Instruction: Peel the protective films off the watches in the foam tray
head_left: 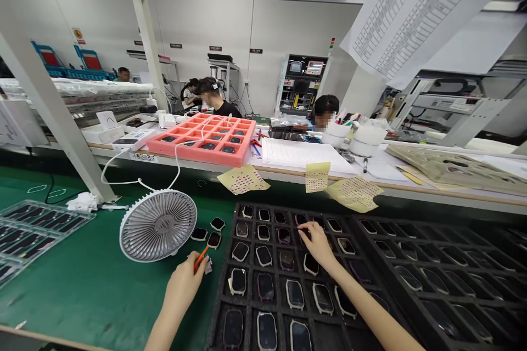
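My left hand is closed around a thin orange stick-like tool above the green mat. The tool's tip is close to a smartwatch face; two more watch faces lie beside it. A small crumpled scrap is by my left fingertips. My right hand reaches over a black foam tray with many compartments of rectangular smartwatches. Its thumb and fingers pinch at a dark smartwatch in a back-row compartment, partly hidden by the fingers.
A round grey fan stands left of the watches. Clear trays of parts lie far left. A second black tray is at right. The shelf ahead holds a pink foam tray and papers. Several people sit beyond.
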A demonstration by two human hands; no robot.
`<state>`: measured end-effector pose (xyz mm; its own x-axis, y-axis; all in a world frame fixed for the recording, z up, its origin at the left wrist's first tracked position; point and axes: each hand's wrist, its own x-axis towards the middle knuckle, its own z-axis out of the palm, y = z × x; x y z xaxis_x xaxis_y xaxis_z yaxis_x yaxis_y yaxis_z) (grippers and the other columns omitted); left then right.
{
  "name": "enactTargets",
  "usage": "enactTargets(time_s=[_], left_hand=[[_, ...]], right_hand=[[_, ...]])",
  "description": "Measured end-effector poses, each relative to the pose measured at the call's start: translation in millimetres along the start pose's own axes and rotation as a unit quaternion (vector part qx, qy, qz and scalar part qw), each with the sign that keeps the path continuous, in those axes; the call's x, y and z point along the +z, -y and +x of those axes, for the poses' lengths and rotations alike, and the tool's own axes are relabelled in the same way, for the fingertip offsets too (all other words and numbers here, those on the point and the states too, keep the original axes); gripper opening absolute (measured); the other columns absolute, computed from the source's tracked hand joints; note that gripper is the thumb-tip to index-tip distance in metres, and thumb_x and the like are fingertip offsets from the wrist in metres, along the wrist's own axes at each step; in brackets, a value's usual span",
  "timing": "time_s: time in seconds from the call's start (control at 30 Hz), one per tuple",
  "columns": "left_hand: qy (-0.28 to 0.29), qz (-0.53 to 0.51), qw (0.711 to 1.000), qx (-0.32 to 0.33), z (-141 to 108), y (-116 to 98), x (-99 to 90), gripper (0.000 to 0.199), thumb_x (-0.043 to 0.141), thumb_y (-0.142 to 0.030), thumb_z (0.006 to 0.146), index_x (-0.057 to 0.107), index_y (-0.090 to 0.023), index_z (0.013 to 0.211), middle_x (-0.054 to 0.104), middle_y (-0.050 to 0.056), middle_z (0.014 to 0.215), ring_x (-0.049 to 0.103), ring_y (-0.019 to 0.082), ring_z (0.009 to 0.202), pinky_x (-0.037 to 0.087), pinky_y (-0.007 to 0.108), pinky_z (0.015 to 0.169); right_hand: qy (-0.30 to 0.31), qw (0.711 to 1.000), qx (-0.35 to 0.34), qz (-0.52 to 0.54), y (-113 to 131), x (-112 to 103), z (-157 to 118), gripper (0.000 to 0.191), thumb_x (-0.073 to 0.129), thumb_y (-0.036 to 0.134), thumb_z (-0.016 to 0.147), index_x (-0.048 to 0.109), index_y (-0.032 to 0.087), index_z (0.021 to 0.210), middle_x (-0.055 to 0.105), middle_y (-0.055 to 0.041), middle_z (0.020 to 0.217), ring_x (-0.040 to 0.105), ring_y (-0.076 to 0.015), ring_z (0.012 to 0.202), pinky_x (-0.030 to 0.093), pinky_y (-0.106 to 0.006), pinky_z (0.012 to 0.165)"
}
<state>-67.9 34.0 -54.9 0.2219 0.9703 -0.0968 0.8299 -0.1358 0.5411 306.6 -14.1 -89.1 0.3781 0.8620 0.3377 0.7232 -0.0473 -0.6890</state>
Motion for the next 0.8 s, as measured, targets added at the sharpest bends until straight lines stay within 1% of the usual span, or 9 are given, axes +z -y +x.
enactTargets(time_s=[0.03,0.1,0.23,0.33,0.4,0.53,0.63,0.7,0.8], left_hand=[[0.0,-0.003,1.0,-0.003,0,-1,0.1,0.023,0.036,-0.038,0.091,0.05,-0.022,0.083,0.067,0.006,0.073,0.065,0.024,0.068,0.035,0.024,0.054],[-0.003,-0.017,1.0,0.006,0,-6,-0.2,0.024,0.036,-0.039,0.091,0.052,-0.022,0.089,0.069,0.006,0.076,0.066,0.024,0.071,0.036,0.023,0.054],[0.0,-0.026,0.999,0.041,-3,-16,1.0,0.027,0.034,-0.04,0.092,0.054,-0.022,0.088,0.066,0.005,0.071,0.065,0.024,0.068,0.035,0.023,0.054],[0.004,-0.023,0.998,0.057,-6,-23,3.7,0.03,0.032,-0.041,0.092,0.054,-0.022,0.086,0.061,0.002,0.065,0.061,0.023,0.062,0.032,0.024,0.053],[0.005,-0.043,0.997,0.067,-8,-27,5.0,0.031,0.032,-0.043,0.091,0.055,-0.022,0.084,0.058,0.001,0.063,0.059,0.022,0.059,0.031,0.024,0.053],[0.011,-0.092,0.993,0.073,-10,-35,6.1,0.031,0.036,-0.046,0.088,0.056,-0.022,0.082,0.059,0.001,0.062,0.058,0.022,0.058,0.032,0.024,0.053],[0.015,-0.106,0.991,0.078,-12,-43,6.5,0.032,0.037,-0.047,0.087,0.056,-0.022,0.08,0.059,0.001,0.061,0.058,0.022,0.058,0.034,0.024,0.054],[0.011,-0.119,0.989,0.083,-13,-47,6.5,0.031,0.039,-0.048,0.086,0.056,-0.023,0.079,0.06,0.001,0.062,0.059,0.023,0.059,0.035,0.025,0.055],[0.013,-0.145,0.985,0.094,-16,-50,6.0,0.031,0.039,-0.048,0.086,0.056,-0.023,0.085,0.059,0.001,0.065,0.058,0.022,0.062,0.037,0.026,0.059]], right_hand=[[0.005,1.0,-0.013,-0.015,3,3,0,0.015,0.049,0.033,0.079,0.06,0.024,0.082,0.062,-0.01,0.093,0.056,-0.0298,0.097,0.04,-0.045,0.086],[0.025,0.998,-0.035,-0.036,10,9,0,0.013,0.05,0.03,0.08,0.06,0.024,0.085,0.062,-0.0078,0.088,0.056,-0.0279,0.091,0.041,-0.042,0.082],[0.06,0.995,-0.054,-0.058,24,23,2,0.015,0.052,0.025,0.079,0.06,0.024,0.092,0.057,-0.0024,0.069,0.055,-0.0243,0.073,0.04,-0.037,0.073],[0.066,0.995,-0.053,-0.06,34,29,2,0.019,0.054,0.021,0.077,0.059,0.024,0.095,0.056,-0.0026,0.065,0.054,-0.026,0.073,0.038,-0.038,0.074],[0.067,0.995,-0.049,-0.05,38,31,2,0.019,0.057,0.021,0.075,0.059,0.024,0.094,0.055,-0.0028,0.064,0.053,-0.0272,0.076,0.037,-0.039,0.076],[0.07,0.997,-0.026,-0.004,41,34,5,0.022,0.061,0.023,0.071,0.059,0.025,0.092,0.051,0.0,0.063,0.052,-0.0253,0.074,0.038,-0.039,0.076],[0.087,0.995,0.008,0.054,38,36,9,0.025,0.063,0.023,0.066,0.058,0.025,0.091,0.048,0.0048,0.06,0.05,-0.019,0.061,0.04,-0.033,0.065],[0.099,0.99,0.03,0.096,36,37,13,0.027,0.064,0.023,0.063,0.058,0.025,0.089,0.045,0.008,0.056,0.046,-0.0153,0.053,0.038,-0.029,0.058],[0.103,0.981,0.05,0.155,40,37,16,0.025,0.066,0.025,0.062,0.059,0.025,0.086,0.042,0.01,0.051,0.042,-0.0132,0.049,0.034,-0.027,0.054]])
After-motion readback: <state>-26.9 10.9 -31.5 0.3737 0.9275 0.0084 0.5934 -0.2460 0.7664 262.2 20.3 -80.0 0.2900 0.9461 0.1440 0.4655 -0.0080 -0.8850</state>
